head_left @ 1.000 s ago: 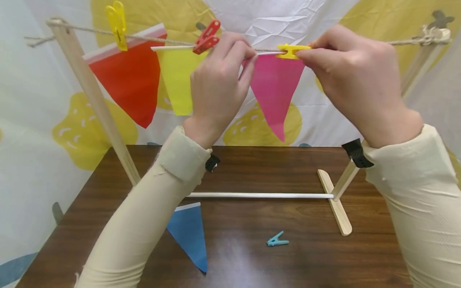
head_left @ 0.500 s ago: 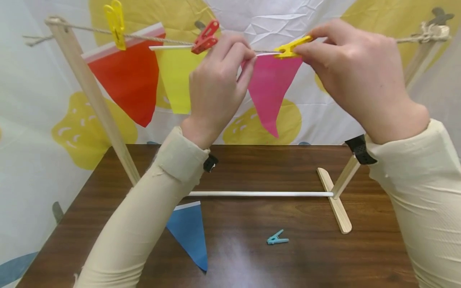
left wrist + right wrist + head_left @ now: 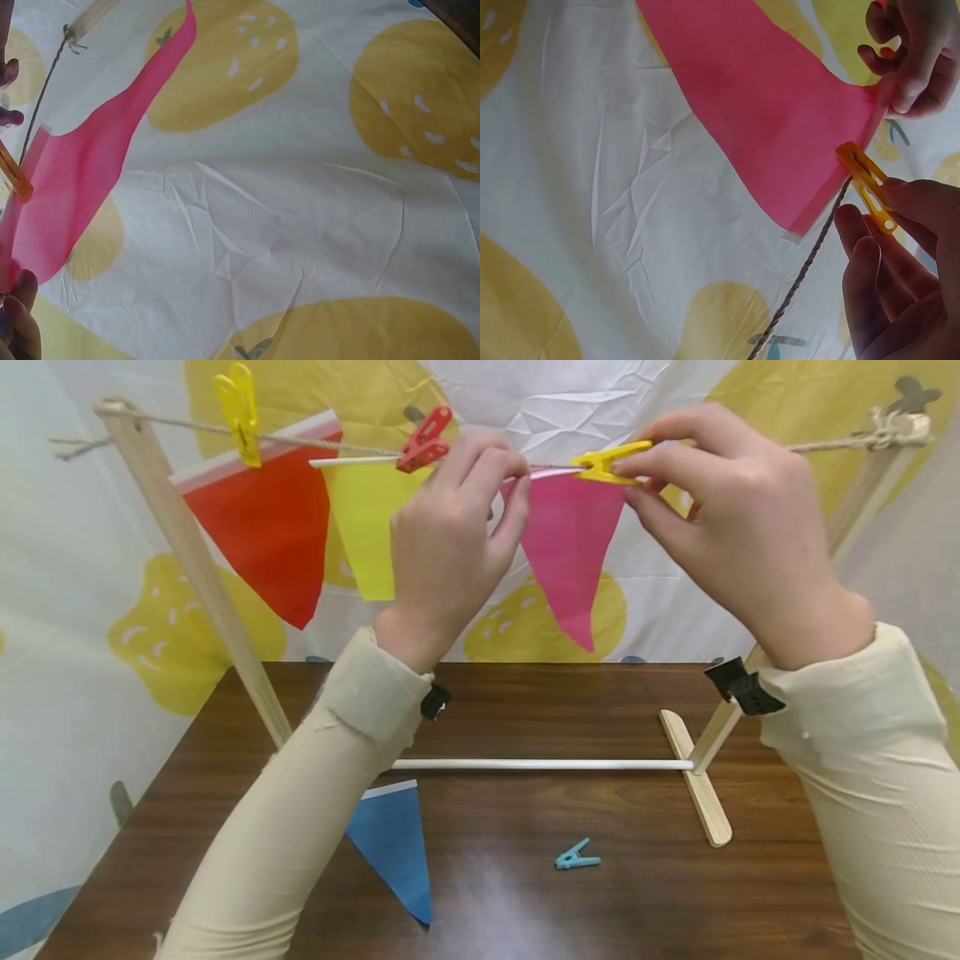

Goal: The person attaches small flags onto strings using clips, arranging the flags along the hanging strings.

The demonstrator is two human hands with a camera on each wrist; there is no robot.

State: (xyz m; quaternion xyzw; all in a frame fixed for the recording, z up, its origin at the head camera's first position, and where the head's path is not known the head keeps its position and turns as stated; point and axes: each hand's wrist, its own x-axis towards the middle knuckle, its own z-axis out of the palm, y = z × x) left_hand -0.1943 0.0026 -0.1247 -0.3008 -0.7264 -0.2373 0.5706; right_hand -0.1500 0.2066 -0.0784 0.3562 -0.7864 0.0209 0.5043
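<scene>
My left hand (image 3: 453, 535) pinches the top corner of a pink pennant (image 3: 566, 527) against the cord (image 3: 825, 445). My right hand (image 3: 750, 518) holds a yellow clothespin (image 3: 600, 464), its fingers on both sides of the handles. In the right wrist view the clothespin (image 3: 866, 184) has its nose over the pennant's white top hem, right beside the cord. The pink pennant (image 3: 97, 157) hangs below it, slightly curled. Left of my left hand a red clothespin (image 3: 423, 441) sits on the cord at a yellow pennant (image 3: 367, 527), which the hand partly covers.
A red pennant (image 3: 262, 518) hangs at the left under another yellow clothespin (image 3: 238, 414). Wooden posts (image 3: 195, 568) carry the cord, joined low by a white rod (image 3: 540, 765). On the table (image 3: 637, 893) lie a blue pennant (image 3: 397, 843) and a light-blue clothespin (image 3: 577, 856). A patterned cloth (image 3: 67, 610) hangs behind.
The right hand's fingers have shifted along the yellow clothespin and spread apart; its handles have tilted upward. The left hand stays at the pink pennant's corner, and the pennant's tip has swung slightly.
</scene>
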